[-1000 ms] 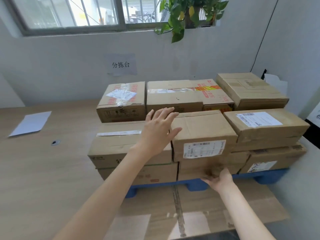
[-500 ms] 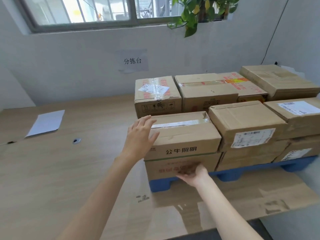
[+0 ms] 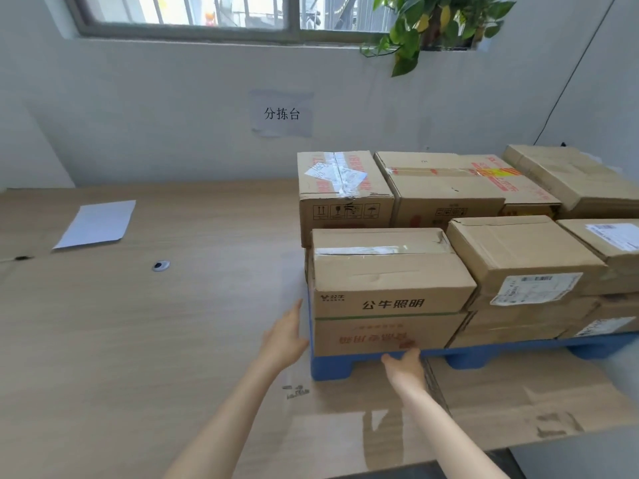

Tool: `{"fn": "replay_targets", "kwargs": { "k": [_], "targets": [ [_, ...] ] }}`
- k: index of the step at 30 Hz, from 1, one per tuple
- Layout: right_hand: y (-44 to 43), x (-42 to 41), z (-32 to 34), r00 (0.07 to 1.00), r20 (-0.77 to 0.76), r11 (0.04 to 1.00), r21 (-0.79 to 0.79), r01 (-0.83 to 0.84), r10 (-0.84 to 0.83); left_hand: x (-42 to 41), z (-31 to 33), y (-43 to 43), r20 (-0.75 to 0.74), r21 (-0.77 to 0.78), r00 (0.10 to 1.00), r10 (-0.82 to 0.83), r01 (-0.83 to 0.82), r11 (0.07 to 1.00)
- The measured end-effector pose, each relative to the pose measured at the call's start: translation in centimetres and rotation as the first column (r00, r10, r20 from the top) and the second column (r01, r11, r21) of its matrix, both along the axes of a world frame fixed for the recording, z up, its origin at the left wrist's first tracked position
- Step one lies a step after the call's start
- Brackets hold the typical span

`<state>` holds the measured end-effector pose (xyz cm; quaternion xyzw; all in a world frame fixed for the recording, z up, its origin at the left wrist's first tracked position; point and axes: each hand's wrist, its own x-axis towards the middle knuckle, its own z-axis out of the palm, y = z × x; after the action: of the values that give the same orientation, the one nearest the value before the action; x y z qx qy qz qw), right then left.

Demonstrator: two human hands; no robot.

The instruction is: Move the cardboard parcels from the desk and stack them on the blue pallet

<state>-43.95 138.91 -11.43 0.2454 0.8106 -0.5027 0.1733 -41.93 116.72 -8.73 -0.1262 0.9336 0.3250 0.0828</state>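
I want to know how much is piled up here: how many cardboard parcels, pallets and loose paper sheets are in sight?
Cardboard parcels: 9 showing, more may be hidden
Blue pallet: 1
White paper sheet: 1
Total: 11

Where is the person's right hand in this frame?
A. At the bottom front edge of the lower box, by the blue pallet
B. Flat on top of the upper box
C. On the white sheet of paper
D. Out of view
A: the right hand reaches the foot of the lower box at the stack's near left corner, right where it sits on the blue pallet.
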Motion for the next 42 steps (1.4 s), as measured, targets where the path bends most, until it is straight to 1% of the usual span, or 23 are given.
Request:
{"fn": "replay_targets", "kwargs": {
  "k": [3,5,8,11,13,15,16,17,18,19,20,21,22,23,25,26,29,30,33,35,37,40,42],
  "targets": [
    [0.3,-0.2,0.3,0.997,-0.019,0.990,0.120,-0.072,0.075,-0.8,-0.6,1.1,0.000,0.015,0.997,-0.079,0.079,0.997],
    [0.6,-0.3,0.3,0.994,-0.032,0.983,0.156,-0.097,0.103,-1.1,-0.9,1.8,-0.015,0.013,0.995,-0.103,0.103,0.995],
    [1.0,-0.3,-0.2,0.989,-0.050,0.974,0.189,-0.125,0.136,-1.2,-1.6,2.0,-0.066,-0.034,0.994,-0.092,0.090,0.995],
    [1.0,-0.4,-0.5,0.984,-0.057,0.964,0.218,-0.152,0.169,-1.3,-2.1,1.9,-0.103,-0.020,0.990,-0.101,0.099,0.995],
    [0.9,-0.6,-0.2,0.983,-0.028,0.953,0.253,-0.168,0.181,-1.4,-2.3,1.6,-0.099,-0.015,0.988,-0.114,0.113,0.993],
    [0.5,-0.3,-0.1,0.975,0.029,0.926,0.308,-0.218,0.220,-1.5,-2.4,0.7,-0.050,-0.034,0.987,-0.151,0.149,0.988],
    [0.1,0.1,0.1,0.958,0.053,0.893,0.350,-0.283,0.283,-1.7,-2.2,-0.2,-0.009,-0.068,0.986,-0.166,0.165,0.984],
    [-0.5,0.5,0.2,0.925,0.077,0.837,0.403,-0.370,0.371,-2.1,-2.0,-1.3,0.019,-0.110,0.986,-0.165,0.166,0.980],
    [-1.4,1.1,0.4,0.871,0.099,0.749,0.471,-0.466,0.480,-2.7,-1.6,-2.7,0.028,-0.152,0.989,-0.144,0.146,0.978],
    [-2.4,1.5,0.8,0.797,0.115,0.631,0.548,-0.549,0.593,-3.3,-1.2,-4.0,0.021,-0.186,0.994,-0.107,0.109,0.977],
    [-3.6,1.9,1.3,0.723,0.111,0.519,0.623,-0.585,0.682,-3.9,-0.6,-5.3,0.004,-0.210,0.998,-0.068,0.067,0.975],
    [-5.1,2.3,2.0,0.652,0.079,0.424,0.700,-0.575,0.754,-4.6,0.1,-6.4,-0.024,-0.229,0.999,-0.039,0.032,0.973],
    [-6.5,2.6,2.7,0.583,0.000,0.366,0.778,-0.510,0.813,-5.1,0.8,-7.1,-0.051,-0.243,0.998,-0.023,0.010,0.970],
    [-7.7,2.6,3.1,0.515,-0.067,0.332,0.832,-0.444,0.855,-5.6,1.5,-7.5,-0.080,-0.256,0.997,-0.019,-0.002,0.967],
    [-9.3,2.6,3.3,0.380,-0.118,0.263,0.897,-0.355,0.917,-6.3,2.3,-7.8,-0.128,-0.274,0.991,-0.031,-0.006,0.962],
    [-9.7,2.5,3.3,0.323,-0.134,0.244,0.913,-0.328,0.937,-6.5,2.6,-7.7,-0.150,-0.273,0.988,-0.036,-0.006,0.962],
    [-10.3,2.2,3.4,0.204,-0.124,0.182,0.939,-0.293,0.971,-7.4,2.8,-7.3,-0.209,-0.250,0.977,-0.037,-0.017,0.968],
    [-10.3,2.1,3.4,0.197,-0.122,0.175,0.944,-0.280,0.973,-7.8,2.8,-7.0,-0.229,-0.232,0.973,-0.036,-0.018,0.973],
    [-10.3,1.3,3.4,0.230,-0.137,0.192,0.952,-0.237,0.964,-8.9,3.1,-6.2,-0.277,-0.185,0.960,-0.039,-0.013,0.983],
    [-10.0,0.8,3.4,0.214,-0.170,0.216,0.953,-0.211,0.962,-9.9,3.3,-5.8,-0.295,-0.134,0.955,-0.024,-0.017,0.991],
    [-9.5,0.5,3.1,0.167,-0.196,0.220,0.965,-0.140,0.966,-11.0,3.6,-5.5,-0.302,-0.083,0.953,-0.005,-0.021,0.996],
    [-8.8,-0.1,2.0,0.146,-0.169,0.185,0.977,-0.102,0.975,-12.5,4.1,-4.9,-0.321,-0.026,0.947,-0.009,0.000,1.000],
    [-8.7,0.0,1.8,0.166,-0.154,0.163,0.986,-0.041,0.974,-13.0,4.1,-4.4,-0.341,0.007,0.940,-0.017,0.020,1.000]
  ]
}}
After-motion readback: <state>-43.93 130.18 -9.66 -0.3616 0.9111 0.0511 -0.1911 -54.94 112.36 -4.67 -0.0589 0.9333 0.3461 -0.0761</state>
